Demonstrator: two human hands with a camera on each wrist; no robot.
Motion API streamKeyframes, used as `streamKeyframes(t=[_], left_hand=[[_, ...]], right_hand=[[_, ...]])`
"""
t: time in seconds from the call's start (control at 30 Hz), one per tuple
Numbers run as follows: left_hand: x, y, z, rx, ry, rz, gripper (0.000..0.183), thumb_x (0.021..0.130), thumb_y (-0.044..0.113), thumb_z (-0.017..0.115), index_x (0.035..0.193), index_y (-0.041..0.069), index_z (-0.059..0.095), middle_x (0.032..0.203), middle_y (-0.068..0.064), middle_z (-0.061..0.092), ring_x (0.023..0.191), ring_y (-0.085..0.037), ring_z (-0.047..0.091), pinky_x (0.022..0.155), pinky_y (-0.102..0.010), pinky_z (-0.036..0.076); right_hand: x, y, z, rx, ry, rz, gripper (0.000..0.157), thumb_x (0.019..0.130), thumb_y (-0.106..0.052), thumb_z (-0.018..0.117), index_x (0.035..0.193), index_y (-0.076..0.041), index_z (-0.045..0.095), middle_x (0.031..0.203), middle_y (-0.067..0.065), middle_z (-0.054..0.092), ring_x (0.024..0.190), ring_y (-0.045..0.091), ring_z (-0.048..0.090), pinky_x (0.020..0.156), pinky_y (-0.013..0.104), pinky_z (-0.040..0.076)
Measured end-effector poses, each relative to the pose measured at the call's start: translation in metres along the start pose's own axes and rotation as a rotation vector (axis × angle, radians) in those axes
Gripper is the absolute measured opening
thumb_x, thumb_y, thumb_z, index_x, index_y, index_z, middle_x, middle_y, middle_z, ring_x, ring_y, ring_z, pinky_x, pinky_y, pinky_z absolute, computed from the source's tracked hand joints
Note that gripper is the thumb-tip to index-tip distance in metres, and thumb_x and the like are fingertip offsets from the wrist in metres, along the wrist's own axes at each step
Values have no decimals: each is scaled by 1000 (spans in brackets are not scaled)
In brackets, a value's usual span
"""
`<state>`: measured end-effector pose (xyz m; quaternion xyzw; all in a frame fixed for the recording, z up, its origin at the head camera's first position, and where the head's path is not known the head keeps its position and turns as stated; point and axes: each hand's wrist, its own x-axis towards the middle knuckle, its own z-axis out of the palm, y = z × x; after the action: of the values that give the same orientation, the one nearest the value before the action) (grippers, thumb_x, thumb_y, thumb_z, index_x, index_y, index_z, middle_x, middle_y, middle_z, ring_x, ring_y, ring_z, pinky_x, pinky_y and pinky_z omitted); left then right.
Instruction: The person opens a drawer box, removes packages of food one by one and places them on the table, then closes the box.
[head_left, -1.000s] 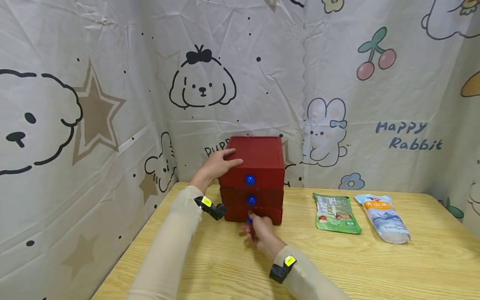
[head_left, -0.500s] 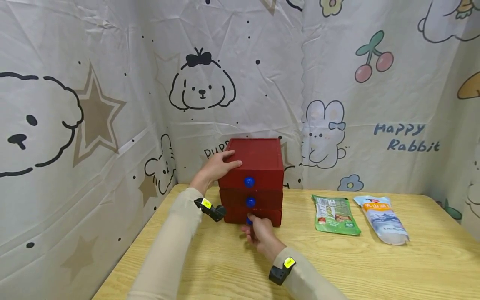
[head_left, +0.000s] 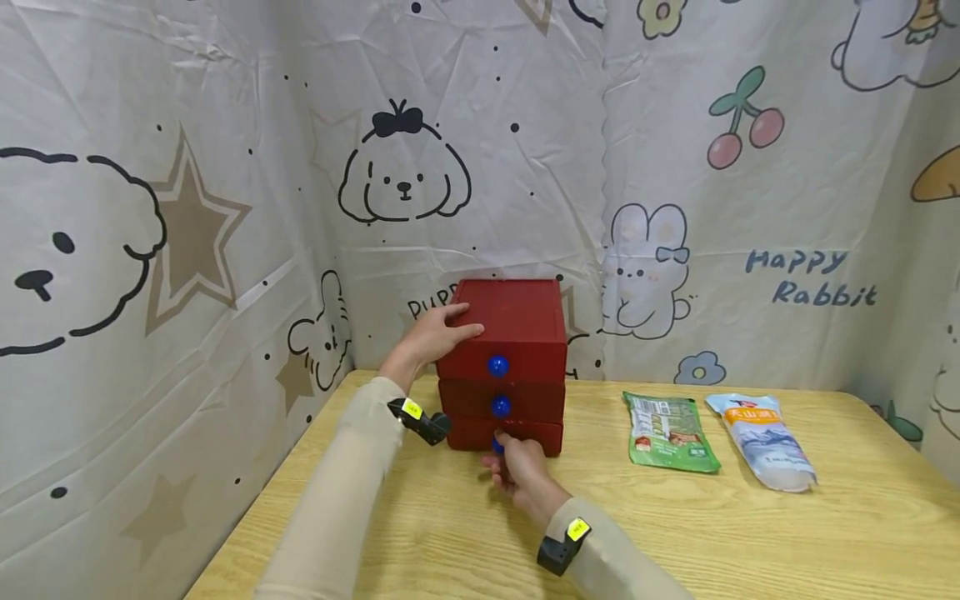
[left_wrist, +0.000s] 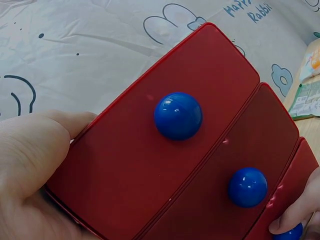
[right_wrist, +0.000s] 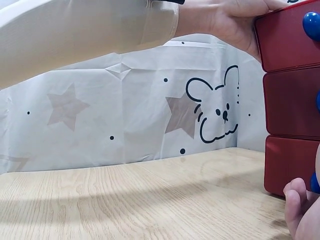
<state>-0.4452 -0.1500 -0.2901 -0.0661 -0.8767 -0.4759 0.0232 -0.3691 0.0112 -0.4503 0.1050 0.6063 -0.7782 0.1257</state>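
A red chest of three stacked drawers (head_left: 517,310) stands on the table, each front bearing a round blue knob. My left hand (head_left: 435,335) rests on its upper left corner, two digits lying over the top; its other fingers are hidden. In the left wrist view, the top drawer's knob (left_wrist: 178,116) and the middle drawer's knob (left_wrist: 247,187) are untouched. With thumb and fingers, my right hand (head_left: 527,475) pinches the bottom drawer knob (head_left: 498,442), which is partly covered. No gap shows at the drawer fronts.
To the right of the chest lie a green food packet (head_left: 670,432) and a white-and-blue bag with an orange band (head_left: 763,442). A printed cloth (head_left: 517,192) hangs behind and left of the wooden table (head_left: 435,542).
The head view has tilted slightly, so everything sits a little lower in it. Both hands keep their places on the chest and the bottom knob; no drawer has visibly moved.
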Motion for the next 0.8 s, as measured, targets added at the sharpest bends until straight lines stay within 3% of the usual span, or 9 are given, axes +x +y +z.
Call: streamKeyframes(t=[0.8], left_hand=[[-3,1,-2,4,-6,6,67,100,35,71,157,13,46,165,-14,31,148,-35,29,118,-53,28]], right_hand=[[-8,3,0,-51,-27,-44,38,111,-26,46,126,8,50,74,7,67,53,7,51,48,18,46]])
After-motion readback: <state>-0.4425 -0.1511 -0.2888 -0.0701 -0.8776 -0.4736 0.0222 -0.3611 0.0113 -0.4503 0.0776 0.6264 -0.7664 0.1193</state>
